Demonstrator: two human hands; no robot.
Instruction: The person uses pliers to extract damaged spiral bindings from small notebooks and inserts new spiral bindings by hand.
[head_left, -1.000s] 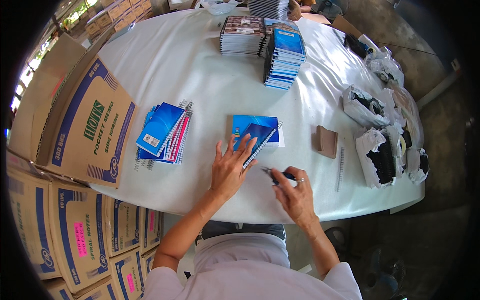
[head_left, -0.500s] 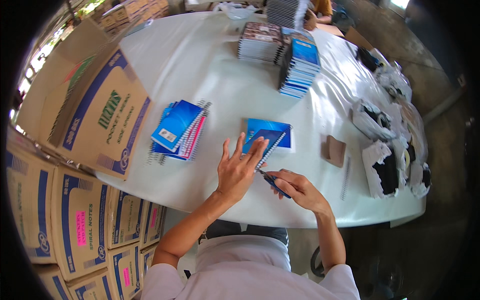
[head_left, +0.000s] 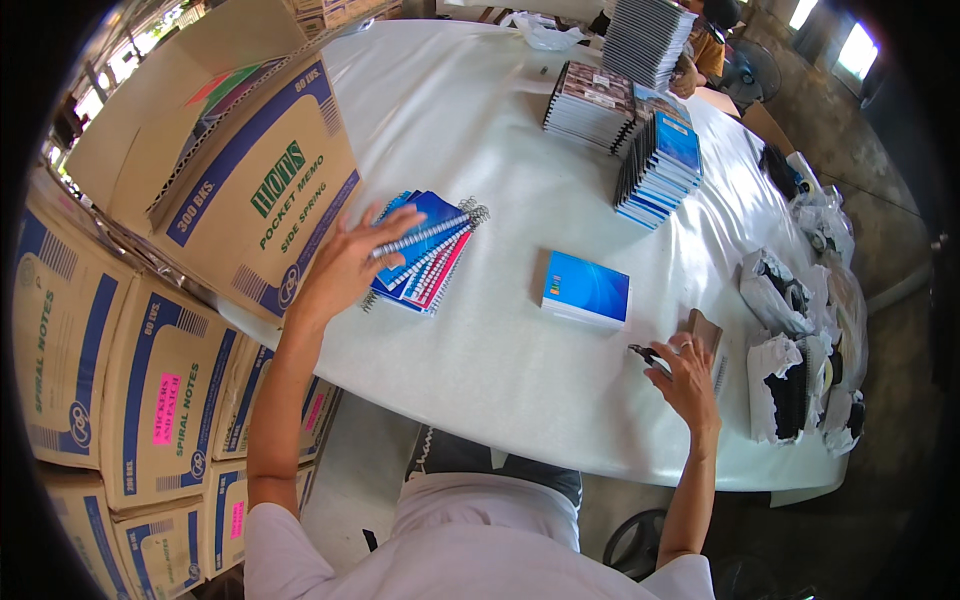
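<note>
My left hand [head_left: 352, 255] reaches over a loose pile of small spiral notebooks [head_left: 432, 262], blue and pink, with wire coils sticking out at their edges. Its fingers are spread across the coil of the top blue notebook. Closed around a small pair of pliers [head_left: 652, 358] with a dark tip, my right hand [head_left: 685, 375] hovers near the table's front right; my fingers hide most of the handles. Between the hands lies a short stack of small blue books [head_left: 587, 288], with no coil visible on it.
An open carton [head_left: 270, 200] stands left, above stacked cartons [head_left: 165, 400]. Tall notebook stacks [head_left: 660, 170] are at the back, near another person's hand [head_left: 686, 78]. A brown block [head_left: 704, 332] and plastic-wrapped dark coils [head_left: 780, 385] lie right.
My left hand has gone from the middle to the pile at left, and the coiled notebook has left the middle stack. My right hand has moved right with the pliers. The view has shifted.
</note>
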